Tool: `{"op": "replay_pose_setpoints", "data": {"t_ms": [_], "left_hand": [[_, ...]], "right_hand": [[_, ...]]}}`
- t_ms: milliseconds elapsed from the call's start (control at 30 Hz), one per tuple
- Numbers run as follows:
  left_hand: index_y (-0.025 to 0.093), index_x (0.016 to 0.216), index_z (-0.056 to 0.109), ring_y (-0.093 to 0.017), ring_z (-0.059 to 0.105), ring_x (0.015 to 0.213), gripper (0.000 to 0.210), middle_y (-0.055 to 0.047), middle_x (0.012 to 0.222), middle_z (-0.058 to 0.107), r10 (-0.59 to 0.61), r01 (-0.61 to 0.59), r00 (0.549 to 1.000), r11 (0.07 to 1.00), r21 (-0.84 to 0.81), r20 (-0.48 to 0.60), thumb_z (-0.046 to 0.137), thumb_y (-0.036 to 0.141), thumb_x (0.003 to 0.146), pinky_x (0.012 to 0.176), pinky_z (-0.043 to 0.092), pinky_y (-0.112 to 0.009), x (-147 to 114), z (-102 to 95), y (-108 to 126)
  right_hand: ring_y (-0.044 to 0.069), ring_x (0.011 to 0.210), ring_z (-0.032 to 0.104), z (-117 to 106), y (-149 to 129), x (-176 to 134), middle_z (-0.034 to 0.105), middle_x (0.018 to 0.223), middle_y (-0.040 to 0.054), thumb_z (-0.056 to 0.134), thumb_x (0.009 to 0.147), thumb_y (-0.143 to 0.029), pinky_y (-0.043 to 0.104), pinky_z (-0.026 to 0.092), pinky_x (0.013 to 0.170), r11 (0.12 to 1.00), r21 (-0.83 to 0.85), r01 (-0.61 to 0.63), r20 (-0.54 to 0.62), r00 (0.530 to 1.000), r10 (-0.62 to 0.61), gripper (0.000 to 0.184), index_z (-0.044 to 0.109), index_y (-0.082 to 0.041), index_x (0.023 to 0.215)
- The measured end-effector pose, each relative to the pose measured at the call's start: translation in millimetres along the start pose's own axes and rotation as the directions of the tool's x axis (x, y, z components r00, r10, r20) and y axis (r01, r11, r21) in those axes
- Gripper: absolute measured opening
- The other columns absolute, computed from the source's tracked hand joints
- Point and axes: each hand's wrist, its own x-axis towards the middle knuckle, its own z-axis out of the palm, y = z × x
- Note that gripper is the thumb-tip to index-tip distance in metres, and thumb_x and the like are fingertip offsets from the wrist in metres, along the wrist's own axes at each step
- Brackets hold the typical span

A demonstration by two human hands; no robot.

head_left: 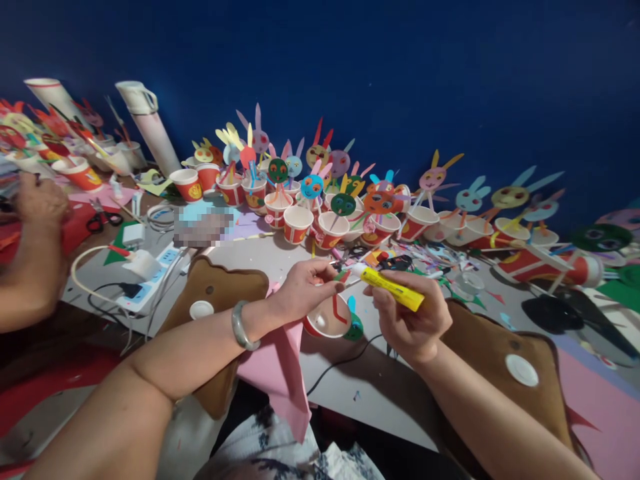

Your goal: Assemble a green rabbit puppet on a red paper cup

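Observation:
My right hand [413, 320] grips a yellow glue stick [393, 289], its white end pointing left. Pinched between the thumb and fingers of my left hand [310, 290] is a small green paper piece [342, 275], close to the glue stick's tip; whether they touch I cannot tell. Below both hands sits a red and white paper cup [325, 323] with a red paper strip [342, 313] in it. A green and blue paper rabbit head [354, 325] lies beside the cup. Pink paper [280, 367] hangs over the table edge under my left wrist.
Paper cups with rabbit heads [313, 188] line the wall. Paper scraps [430, 257] lie in front. Brown cushions [220, 293] flank me. A power strip [150, 280], scissors [103, 217] and another person's hand [43, 200] are at left. A black cable [345, 363] crosses the table.

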Motion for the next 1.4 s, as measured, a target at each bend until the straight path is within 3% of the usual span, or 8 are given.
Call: {"op": "replay_pose_setpoints", "data": {"t_ms": [133, 267, 367, 567, 800, 1000, 1200, 1400], "left_hand": [[0.015, 0.067, 0.06, -0.011, 0.05, 0.067, 0.031, 0.001, 0.066, 0.057, 0.01, -0.009, 1.0, 0.999, -0.043, 0.018, 0.079, 0.04, 0.071, 0.064, 0.04, -0.024, 1, -0.4, -1], [0.015, 0.07, 0.064, -0.011, 0.054, 0.068, 0.015, 0.0, 0.069, 0.062, 0.027, -0.026, 0.999, 0.999, -0.047, 0.028, 0.073, 0.027, 0.072, 0.064, 0.042, -0.023, 1, -0.4, -1], [0.015, 0.066, 0.062, -0.011, 0.052, 0.067, 0.012, 0.001, 0.067, 0.059, 0.028, -0.026, 0.999, 0.998, -0.06, 0.039, 0.07, 0.022, 0.072, 0.064, 0.042, -0.023, 1, 0.1, -1], [0.014, 0.067, 0.06, -0.01, 0.049, 0.064, 0.02, 0.002, 0.066, 0.055, -0.041, 0.041, 0.999, 0.998, -0.052, -0.001, 0.074, 0.027, 0.072, 0.061, 0.04, -0.023, 0, 1.1, 1], [0.014, 0.071, 0.065, -0.012, 0.055, 0.07, 0.005, 0.0, 0.07, 0.061, -0.004, 0.005, 1.0, 0.999, -0.051, 0.028, 0.069, 0.017, 0.07, 0.065, 0.043, -0.023, 2, -0.5, 0], [0.014, 0.068, 0.06, -0.011, 0.052, 0.069, 0.014, 0.0, 0.07, 0.058, -0.014, 0.015, 1.0, 0.999, -0.037, 0.015, 0.071, 0.022, 0.073, 0.067, 0.042, -0.024, 0, 0.7, 1], [0.015, 0.07, 0.063, -0.013, 0.054, 0.073, 0.012, -0.001, 0.072, 0.061, 0.025, -0.024, 0.999, 1.0, -0.015, 0.034, 0.068, 0.024, 0.074, 0.066, 0.042, -0.024, 0, -1.7, 3], [0.016, 0.067, 0.059, -0.012, 0.051, 0.069, 0.014, 0.001, 0.068, 0.057, -0.01, 0.011, 1.0, 0.998, 0.06, -0.016, 0.069, 0.023, 0.074, 0.066, 0.042, -0.024, -1, -0.9, 5]], "right_hand": [[0.018, 0.061, 0.069, 2, -7, 11, 0.073, 0.081, 0.0044, 0.069, 0.087, -0.021, 0.029, 0.055, 0.056, 0.983, -0.024, 0.18, 0.049, 0.983, -0.179, 0.025, 0.06, -0.022, 0.11], [0.016, 0.054, 0.063, 9, -4, 21, 0.07, 0.072, 0.0021, 0.063, 0.089, -0.018, 0.027, 0.05, 0.055, 0.918, 0.007, 0.395, 0.183, 0.903, -0.39, 0.025, 0.057, -0.02, 0.113], [0.016, 0.055, 0.063, 11, 1, 23, 0.07, 0.072, 0.0024, 0.063, 0.089, -0.014, 0.027, 0.048, 0.056, 0.877, -0.073, 0.475, 0.22, 0.865, -0.451, 0.03, 0.056, -0.018, 0.118], [0.018, 0.064, 0.066, 4, 6, 20, 0.072, 0.083, 0.0064, 0.069, 0.087, -0.017, 0.029, 0.052, 0.057, 0.926, -0.142, 0.349, 0.035, 0.937, -0.348, 0.034, 0.056, -0.019, 0.118], [0.015, 0.055, 0.061, 9, -2, 22, 0.069, 0.072, 0.0039, 0.062, 0.09, -0.015, 0.028, 0.048, 0.055, 0.883, -0.034, 0.469, 0.232, 0.863, -0.449, 0.02, 0.055, -0.016, 0.109], [0.017, 0.062, 0.064, 8, 2, 21, 0.071, 0.081, 0.006, 0.067, 0.088, -0.016, 0.028, 0.051, 0.058, 0.926, -0.157, 0.344, 0.084, 0.939, -0.335, 0.029, 0.055, -0.017, 0.114], [0.015, 0.056, 0.062, 8, -2, 18, 0.069, 0.072, 0.0017, 0.062, 0.091, -0.02, 0.028, 0.05, 0.056, 0.905, -0.083, 0.417, 0.17, 0.901, -0.399, 0.021, 0.054, -0.02, 0.11], [0.018, 0.062, 0.066, 7, 4, 19, 0.072, 0.081, 0.0049, 0.066, 0.089, -0.021, 0.03, 0.052, 0.057, 0.938, -0.197, 0.285, 0.066, 0.959, -0.277, 0.027, 0.054, -0.022, 0.113]]}}
